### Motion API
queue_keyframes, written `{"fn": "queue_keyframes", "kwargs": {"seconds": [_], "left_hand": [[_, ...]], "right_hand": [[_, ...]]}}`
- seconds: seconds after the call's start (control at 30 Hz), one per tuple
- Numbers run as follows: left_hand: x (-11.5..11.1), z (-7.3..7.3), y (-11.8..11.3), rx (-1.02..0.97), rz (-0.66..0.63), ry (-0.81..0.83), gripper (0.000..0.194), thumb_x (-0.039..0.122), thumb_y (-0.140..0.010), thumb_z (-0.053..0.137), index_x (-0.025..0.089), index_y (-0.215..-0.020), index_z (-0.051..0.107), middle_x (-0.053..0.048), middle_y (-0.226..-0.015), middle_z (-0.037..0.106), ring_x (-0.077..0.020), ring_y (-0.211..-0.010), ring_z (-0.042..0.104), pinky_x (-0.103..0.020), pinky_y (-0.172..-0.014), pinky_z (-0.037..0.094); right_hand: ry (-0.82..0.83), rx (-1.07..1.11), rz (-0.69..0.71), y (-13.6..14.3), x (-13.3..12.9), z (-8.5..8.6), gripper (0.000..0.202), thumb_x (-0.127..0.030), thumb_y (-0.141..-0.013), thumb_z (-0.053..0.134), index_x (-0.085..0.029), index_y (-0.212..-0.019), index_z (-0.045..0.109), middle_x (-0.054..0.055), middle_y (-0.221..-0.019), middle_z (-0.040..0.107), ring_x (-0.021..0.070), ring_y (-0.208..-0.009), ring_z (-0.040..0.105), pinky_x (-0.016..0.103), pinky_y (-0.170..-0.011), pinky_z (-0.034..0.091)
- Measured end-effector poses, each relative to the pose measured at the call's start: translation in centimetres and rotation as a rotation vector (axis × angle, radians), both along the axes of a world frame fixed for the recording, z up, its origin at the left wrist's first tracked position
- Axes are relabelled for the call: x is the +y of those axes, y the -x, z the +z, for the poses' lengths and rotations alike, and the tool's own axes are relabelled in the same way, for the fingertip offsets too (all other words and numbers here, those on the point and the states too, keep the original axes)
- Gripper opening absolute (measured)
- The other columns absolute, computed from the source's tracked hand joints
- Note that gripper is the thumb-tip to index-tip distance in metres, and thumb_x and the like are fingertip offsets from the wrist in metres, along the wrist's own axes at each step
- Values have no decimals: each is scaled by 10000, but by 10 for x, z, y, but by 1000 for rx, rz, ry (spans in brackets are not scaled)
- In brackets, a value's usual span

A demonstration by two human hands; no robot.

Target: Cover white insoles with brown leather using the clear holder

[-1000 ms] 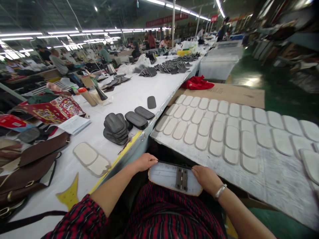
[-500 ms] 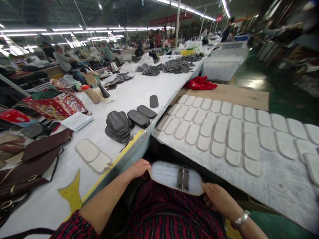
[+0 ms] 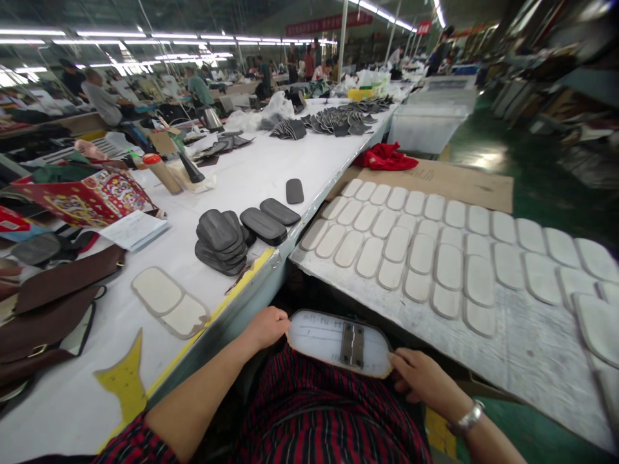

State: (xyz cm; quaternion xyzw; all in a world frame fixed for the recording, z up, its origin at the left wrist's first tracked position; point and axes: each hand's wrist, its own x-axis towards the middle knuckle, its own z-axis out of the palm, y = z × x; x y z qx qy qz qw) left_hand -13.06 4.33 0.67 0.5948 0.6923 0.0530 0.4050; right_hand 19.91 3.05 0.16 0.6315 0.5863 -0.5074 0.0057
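Observation:
An oval translucent plate [image 3: 316, 339] with a dark metal hinge [image 3: 353, 345] and handwriting on it is held level above my lap. My left hand [image 3: 267, 327] pinches its left end. At its right end, the fingers of my right hand [image 3: 411, 374] grip the edge. Many pale oval pieces [image 3: 478, 280] lie in overlapping rows on the grey board [image 3: 541, 348] to the right. Two pale pieces [image 3: 157, 291] overlap on the white table [image 3: 193, 222] at left, near a stack of dark oval pieces [image 3: 220, 238].
Brown leather parts [image 3: 53, 322] and a yellow cut-out [image 3: 126, 377] lie on the left. Behind them stand a red patterned box [image 3: 104, 193] and an orange-capped bottle [image 3: 162, 173]. Red cloth [image 3: 387, 156] rests on cardboard [image 3: 464, 183]. Several people are in the background.
The view has shifted slightly, so the table and its items appear a little further left. Both hands keep their hold on the plate, which has barely moved.

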Motion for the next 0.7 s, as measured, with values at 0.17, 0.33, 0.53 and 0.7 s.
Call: {"fn": "queue_keyframes", "kwargs": {"seconds": [0.17,0.33,0.53,0.7], "left_hand": [[3,-3,-4,30,-81,-59,255,265,-723,364,184,-481,361,31,-434,405,-122,-482,424,-245,-488,236],[-8,-9,0,160,-189,-171,317,336,-821,303,187,-559,400,7,-576,508,-144,-603,487,-246,-552,265],[-17,-5,1,141,-192,-133,358,429,-849,289,198,-650,476,-18,-689,585,-169,-687,538,-256,-606,300],[-13,-5,2,182,-233,-124,318,374,-840,310,192,-643,483,-40,-696,597,-188,-696,547,-269,-608,305]], "right_hand": [[284,259,-267,-5,6,9,418,-393,-870,230,-117,-787,532,104,-772,624,143,-581,624,224,-444,499],[227,171,-203,-4,9,5,360,-369,-847,294,-118,-763,538,94,-750,633,134,-561,625,221,-429,506],[159,64,-93,2,7,4,193,-261,-764,424,-139,-638,504,58,-647,630,123,-510,614,186,-394,486],[90,-55,1,3,6,5,154,-220,-734,406,-153,-639,508,57,-680,657,134,-514,620,197,-400,468]]}}
